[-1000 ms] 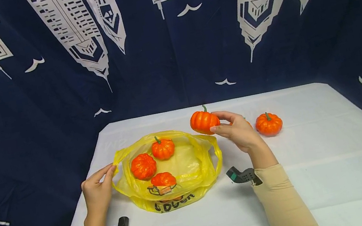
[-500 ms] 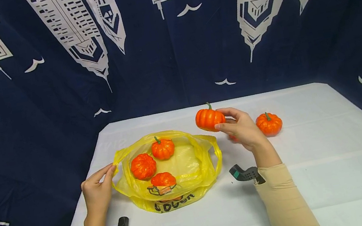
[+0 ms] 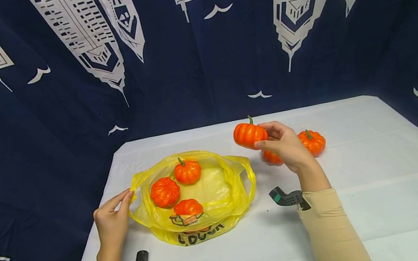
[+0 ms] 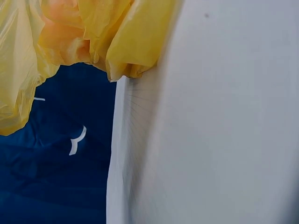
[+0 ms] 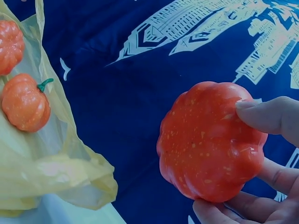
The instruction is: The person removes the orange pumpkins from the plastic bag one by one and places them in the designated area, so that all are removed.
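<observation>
Right hand (image 3: pixel 285 147): we grip a pumpkin (image 3: pixel 249 135) | shifted farther from yellow bag (image 3: pixel 215 187), so outside it | left hand (image 3: pixel 112 217): we pinch its edge

Six visible pumpkins (image 3: pixel 249 135), one yellow bag (image 3: pixel 213 181), two hands (image 3: pixel 111 221)

The right hand (image 5: pixel 279 184) grips one pumpkin (image 5: pixel 208 142) near a yellow bag (image 5: pixel 79 179) holding two pumpkins (image 5: pixel 23 105).

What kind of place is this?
Probably a small filming corner indoors, though I can't be sure: a patterned navy cloth hangs around a white table, and there are wrist cameras.
</observation>
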Demonstrator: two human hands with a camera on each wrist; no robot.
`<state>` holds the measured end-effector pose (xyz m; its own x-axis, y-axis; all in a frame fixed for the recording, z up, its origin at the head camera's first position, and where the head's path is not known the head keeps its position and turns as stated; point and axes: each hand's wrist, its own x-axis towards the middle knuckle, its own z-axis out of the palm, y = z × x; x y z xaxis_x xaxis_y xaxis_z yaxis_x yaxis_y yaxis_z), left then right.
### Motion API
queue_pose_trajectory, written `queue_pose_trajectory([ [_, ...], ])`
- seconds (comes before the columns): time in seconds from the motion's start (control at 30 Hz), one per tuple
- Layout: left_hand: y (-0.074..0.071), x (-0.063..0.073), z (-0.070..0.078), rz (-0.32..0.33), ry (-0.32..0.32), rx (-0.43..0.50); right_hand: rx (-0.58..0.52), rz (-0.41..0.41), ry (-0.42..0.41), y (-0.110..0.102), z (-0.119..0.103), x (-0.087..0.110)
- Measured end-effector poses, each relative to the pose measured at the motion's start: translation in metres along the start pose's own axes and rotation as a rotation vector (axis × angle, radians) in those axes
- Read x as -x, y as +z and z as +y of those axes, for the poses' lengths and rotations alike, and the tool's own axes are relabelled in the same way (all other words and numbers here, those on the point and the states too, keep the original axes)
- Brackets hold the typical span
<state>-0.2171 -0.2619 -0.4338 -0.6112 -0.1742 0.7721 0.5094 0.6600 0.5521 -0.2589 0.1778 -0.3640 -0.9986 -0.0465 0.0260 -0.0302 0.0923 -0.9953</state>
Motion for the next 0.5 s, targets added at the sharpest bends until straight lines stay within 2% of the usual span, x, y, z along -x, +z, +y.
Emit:
queue_pose_trajectory([
  [0.5, 0.000, 0.000, 0.002, 0.003, 0.011, -0.006, -0.008, 0.052, 0.039, -0.017, -0.002, 0.003],
])
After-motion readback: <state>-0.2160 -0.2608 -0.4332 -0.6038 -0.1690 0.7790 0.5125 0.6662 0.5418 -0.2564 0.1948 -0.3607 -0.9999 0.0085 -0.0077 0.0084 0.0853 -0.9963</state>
